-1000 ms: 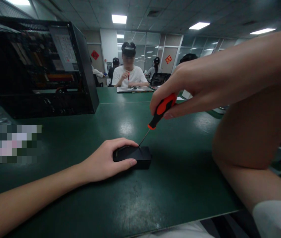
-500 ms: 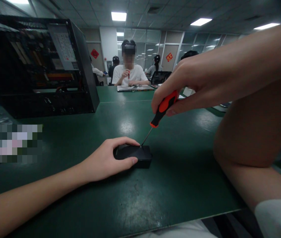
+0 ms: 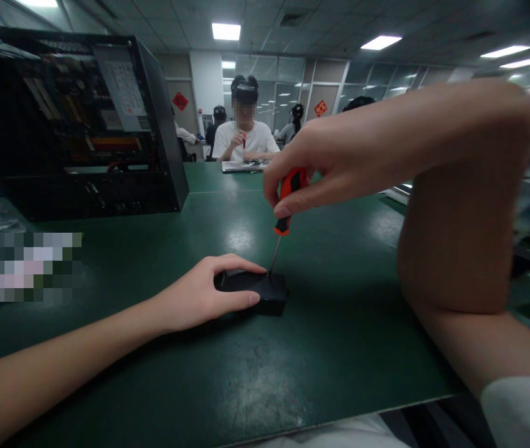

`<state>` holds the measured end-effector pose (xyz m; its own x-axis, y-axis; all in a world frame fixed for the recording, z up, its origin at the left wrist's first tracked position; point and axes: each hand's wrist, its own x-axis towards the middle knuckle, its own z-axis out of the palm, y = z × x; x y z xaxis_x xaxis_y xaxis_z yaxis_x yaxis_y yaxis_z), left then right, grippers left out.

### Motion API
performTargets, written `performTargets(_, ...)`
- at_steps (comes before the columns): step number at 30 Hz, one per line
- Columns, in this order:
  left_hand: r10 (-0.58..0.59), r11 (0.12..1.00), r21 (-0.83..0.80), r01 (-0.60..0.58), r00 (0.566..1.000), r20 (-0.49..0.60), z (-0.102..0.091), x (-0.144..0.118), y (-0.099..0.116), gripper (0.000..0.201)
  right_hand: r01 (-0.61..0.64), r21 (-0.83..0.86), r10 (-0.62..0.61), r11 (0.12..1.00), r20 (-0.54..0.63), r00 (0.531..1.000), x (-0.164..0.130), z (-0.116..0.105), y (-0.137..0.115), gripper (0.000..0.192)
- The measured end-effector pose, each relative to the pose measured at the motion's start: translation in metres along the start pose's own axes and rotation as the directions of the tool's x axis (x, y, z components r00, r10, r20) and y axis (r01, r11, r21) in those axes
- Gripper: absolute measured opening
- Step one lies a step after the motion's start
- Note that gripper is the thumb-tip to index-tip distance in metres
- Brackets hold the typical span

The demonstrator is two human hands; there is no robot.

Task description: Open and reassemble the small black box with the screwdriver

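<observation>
The small black box (image 3: 258, 291) under my left hand (image 3: 202, 297) looks like matt plastic. The screwdriver (image 3: 283, 211) in my right hand (image 3: 334, 165) has an orange-and-black plastic handle and a thin metal shaft. The green counter (image 3: 330, 323) is smooth with a dull sheen, scuffed in patches.

Green tables (image 3: 339, 348) run toward glass partitions (image 3: 288, 81) — ceiling light panels (image 3: 226, 31) glow over the dim office.

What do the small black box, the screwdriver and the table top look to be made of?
Black box: probably plastic, matte with a dull sheen along its edges.
Screwdriver: thin bare-metal shaft; orange and black handle, likely plastic or rubber.
Table top: dark green, smooth, semi-gloss, mirroring the ceiling lights; possibly a mat or laminate.
</observation>
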<state>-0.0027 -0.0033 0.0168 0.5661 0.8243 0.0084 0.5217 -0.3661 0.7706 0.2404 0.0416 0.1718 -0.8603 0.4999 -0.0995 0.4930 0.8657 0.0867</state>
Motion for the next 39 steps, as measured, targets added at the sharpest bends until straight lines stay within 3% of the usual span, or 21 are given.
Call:
performTargets(4, 0.122, 0.992, 0.016, -0.123, 0.991, 0.061, -0.009, 0.007, -0.006, 0.038, -0.013, -0.005, 0.013, 1.000, -0.022, 1.000, 0.014, 0.001, -0.001, 0.051)
performTargets(11, 0.058, 0.978, 0.193, -0.077, 0.993, 0.100, -0.018, 0.003, -0.005, 0.041, -0.177, 0.001, 0.177, 0.984, -0.010, 0.984, 0.023, 0.001, -0.001, 0.045)
performTargets(14, 0.067, 0.963, 0.258, -0.075, 0.997, 0.040, -0.012, -0.003, -0.001, 0.039, -0.216, 0.004, 0.216, 0.976, 0.011, 0.976, 0.026, 0.002, 0.005, 0.048)
performTargets(17, 0.050, 0.959, 0.281, -0.016, 0.992, -0.116, 0.003, -0.007, 0.002, 0.038, -0.229, 0.001, 0.229, 0.973, 0.052, 0.972, 0.030, 0.002, 0.009, 0.052)
performTargets(20, 0.055, 0.962, 0.271, 0.022, 0.960, -0.273, 0.019, -0.006, 0.005, 0.041, -0.226, 0.007, 0.225, 0.974, 0.055, 0.973, 0.030, 0.001, 0.008, 0.054)
performTargets(23, 0.070, 0.959, 0.283, 0.026, 0.943, -0.326, 0.026, -0.002, 0.008, 0.041, -0.223, -0.004, 0.223, 0.975, 0.023, 0.975, 0.026, 0.000, 0.003, 0.051)
performTargets(30, 0.066, 0.955, 0.294, 0.024, 0.955, -0.290, 0.019, 0.001, 0.012, 0.044, -0.126, -0.048, 0.123, 0.991, -0.059, 0.991, 0.015, 0.001, -0.003, 0.051)
performTargets(34, 0.039, 0.971, 0.239, 0.030, 0.960, -0.278, 0.018, 0.001, 0.010, 0.043, -0.113, -0.115, 0.100, 0.987, -0.117, 0.988, 0.011, 0.001, -0.013, 0.039)
performTargets(39, -0.012, 0.986, 0.155, 0.054, 0.965, -0.260, 0.020, 0.001, 0.009, 0.041, -0.059, -0.098, 0.051, 0.993, -0.087, 0.995, 0.009, 0.000, -0.021, 0.038)
